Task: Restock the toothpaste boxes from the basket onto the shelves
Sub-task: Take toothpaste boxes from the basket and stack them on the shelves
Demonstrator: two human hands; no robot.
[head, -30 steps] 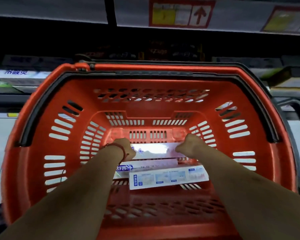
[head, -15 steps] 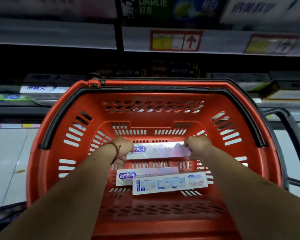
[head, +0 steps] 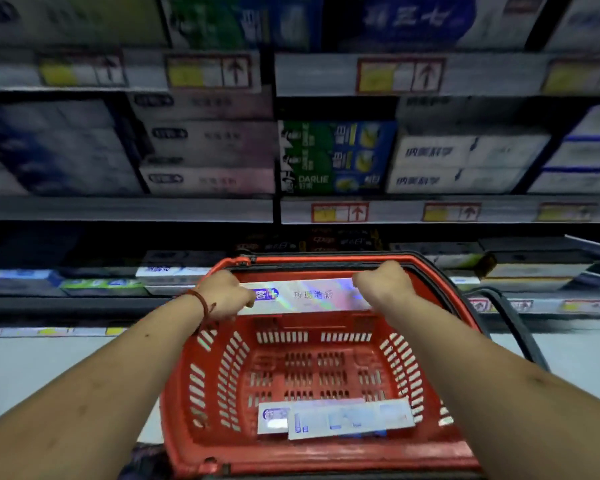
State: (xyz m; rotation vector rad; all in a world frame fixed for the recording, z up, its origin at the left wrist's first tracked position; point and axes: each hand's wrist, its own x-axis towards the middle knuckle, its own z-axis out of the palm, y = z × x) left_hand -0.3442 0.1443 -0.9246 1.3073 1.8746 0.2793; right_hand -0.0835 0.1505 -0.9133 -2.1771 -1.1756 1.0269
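While my left grip (head: 222,296) and right grip (head: 383,286) pinch the ends of the iridescent toothpaste box (head: 309,295), it hangs over the twelve-o'clock rim of the red basket (head: 326,457). I judge this the carry step; next, raise it toward the matching boxes (head: 208,143) at eleven o'clock.

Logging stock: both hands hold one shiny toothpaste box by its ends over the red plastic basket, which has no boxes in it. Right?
Not quite: the head view shows two white-and-blue toothpaste boxes lying overlapped in the red plastic basket. The left hand and right hand do hold the shiny box by its ends.
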